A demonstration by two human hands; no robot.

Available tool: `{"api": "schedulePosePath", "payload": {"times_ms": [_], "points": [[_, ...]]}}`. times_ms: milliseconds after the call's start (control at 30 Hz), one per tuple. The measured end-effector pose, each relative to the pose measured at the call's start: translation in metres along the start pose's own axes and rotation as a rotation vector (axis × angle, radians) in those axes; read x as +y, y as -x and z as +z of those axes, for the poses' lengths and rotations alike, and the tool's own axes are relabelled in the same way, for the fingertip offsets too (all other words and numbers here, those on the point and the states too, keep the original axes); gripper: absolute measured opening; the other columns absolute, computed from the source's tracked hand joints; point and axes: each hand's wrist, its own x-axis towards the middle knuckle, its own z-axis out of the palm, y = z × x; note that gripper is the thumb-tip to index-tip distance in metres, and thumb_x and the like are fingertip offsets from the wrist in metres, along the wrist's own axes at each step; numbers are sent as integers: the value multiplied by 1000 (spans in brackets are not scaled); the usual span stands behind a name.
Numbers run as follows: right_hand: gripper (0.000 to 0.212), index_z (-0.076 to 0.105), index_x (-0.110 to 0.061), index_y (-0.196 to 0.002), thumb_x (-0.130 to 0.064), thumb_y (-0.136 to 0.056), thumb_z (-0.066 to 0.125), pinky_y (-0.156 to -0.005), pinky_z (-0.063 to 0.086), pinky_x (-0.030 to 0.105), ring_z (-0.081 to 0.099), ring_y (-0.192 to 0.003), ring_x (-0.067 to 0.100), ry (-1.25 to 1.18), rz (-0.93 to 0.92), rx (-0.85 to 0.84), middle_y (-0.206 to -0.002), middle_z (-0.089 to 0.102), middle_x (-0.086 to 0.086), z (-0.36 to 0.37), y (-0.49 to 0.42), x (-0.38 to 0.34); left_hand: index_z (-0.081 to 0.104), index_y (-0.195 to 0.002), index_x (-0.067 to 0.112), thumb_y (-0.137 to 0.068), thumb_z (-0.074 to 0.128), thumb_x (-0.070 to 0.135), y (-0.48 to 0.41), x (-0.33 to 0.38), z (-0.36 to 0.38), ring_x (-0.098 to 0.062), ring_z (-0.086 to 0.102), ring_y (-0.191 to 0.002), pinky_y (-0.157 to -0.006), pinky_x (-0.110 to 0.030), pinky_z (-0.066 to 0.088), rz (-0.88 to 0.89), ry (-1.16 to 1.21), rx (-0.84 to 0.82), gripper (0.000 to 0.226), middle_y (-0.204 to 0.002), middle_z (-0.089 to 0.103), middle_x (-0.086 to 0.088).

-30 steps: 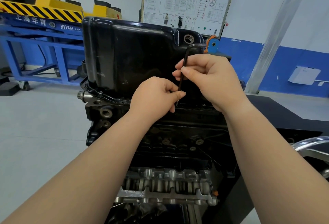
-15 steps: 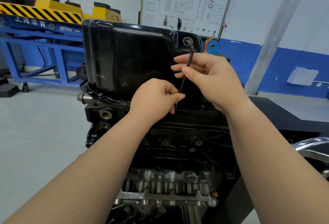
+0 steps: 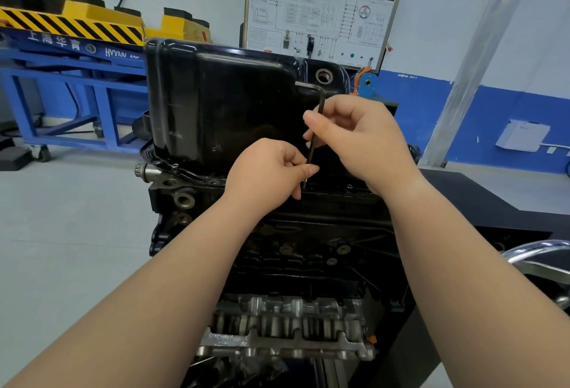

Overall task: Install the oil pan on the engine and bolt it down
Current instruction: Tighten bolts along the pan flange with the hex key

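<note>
A glossy black oil pan point(image 3: 228, 104) sits on top of the upturned black engine block point(image 3: 308, 233). An L-shaped hex key point(image 3: 319, 100) stands upright at the pan's near flange, its short arm pointing left. My right hand point(image 3: 357, 137) pinches the key's long shaft near the middle. My left hand point(image 3: 271, 171) pinches the same shaft lower down, just above the flange. The key's tip and the bolt under it are hidden by my left fingers. A bolt head point(image 3: 175, 166) shows on the flange at the left.
A blue and yellow lift frame point(image 3: 74, 57) stands at the back left. A wiring training board point(image 3: 324, 8) hangs behind the engine. A dark bench top point(image 3: 481, 199) lies to the right, with a clear hose point(image 3: 536, 252) at its edge. The silver cylinder head point(image 3: 287, 329) faces me below.
The hex key has turned: its short arm swung from the right, through pointing away, to pointing left. My right fingers shifted on the shaft; my left hand stayed put.
</note>
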Motion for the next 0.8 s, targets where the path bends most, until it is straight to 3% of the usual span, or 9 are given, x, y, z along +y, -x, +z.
{"api": "schedulePosePath", "payload": {"times_ms": [67,133,200,333,500,633,733,800], "points": [[11,66,-21,-92,-14,-92,56,-86,54,27,68,-84,7,-63,-39,-48,-85,72,-3,-4,1,0,62,-66,28,-86,63,35,-1,0,0,7,50,-42,-62,-20,43,-3,1,-2,21,-43,60,11],[19,64,-20,-95,-6,-93,51,-88,52,23,68,-88,5,-83,-82,-73,-88,71,-4,-6,2,2,62,-67,28,-86,63,35,-1,0,0,7,51,-44,-65,-19,43,-2,-1,-4,20,-43,60,12],[21,64,-21,-93,-4,-93,51,-89,51,23,68,-89,5,-86,-104,-79,-85,71,-6,-6,2,4,63,-68,29,-86,63,36,-1,-1,1,7,52,-45,-71,-19,45,1,1,-2,19,-44,60,13],[20,62,-22,-86,-5,-91,55,-80,56,28,70,-81,12,-164,-109,-72,-79,70,-5,-4,-1,10,62,-67,33,-84,65,34,2,-2,2,7,52,-44,-63,-19,42,32,33,38,17,-44,59,16],[16,55,-16,-76,-7,-85,66,-74,58,34,69,-75,16,-167,-87,-52,-69,66,-8,-7,-5,16,61,-72,38,-79,71,34,5,-6,5,3,51,-45,-66,-18,44,74,140,166,12,-42,53,17],[4,61,-10,-90,-6,-88,61,-78,56,32,68,-77,16,-198,-73,-107,-74,66,1,-9,-5,16,62,-69,37,-79,71,35,4,-6,7,1,45,-43,-59,-18,39,90,139,189,13,-41,49,16],[21,62,-16,-107,-4,-93,53,-89,52,28,68,-89,14,-179,-96,-186,-88,72,1,-12,-4,13,63,-66,34,-80,70,35,3,-6,6,-1,44,-43,-60,-17,38,94,144,178,15,-39,46,14],[24,63,-16,-107,-1,-93,50,-92,50,25,68,-94,13,-175,-89,-205,-93,72,-1,-14,-4,12,65,-67,32,-80,70,34,2,-6,5,-1,43,-42,-60,-17,38,86,158,167,14,-39,45,14]]}}
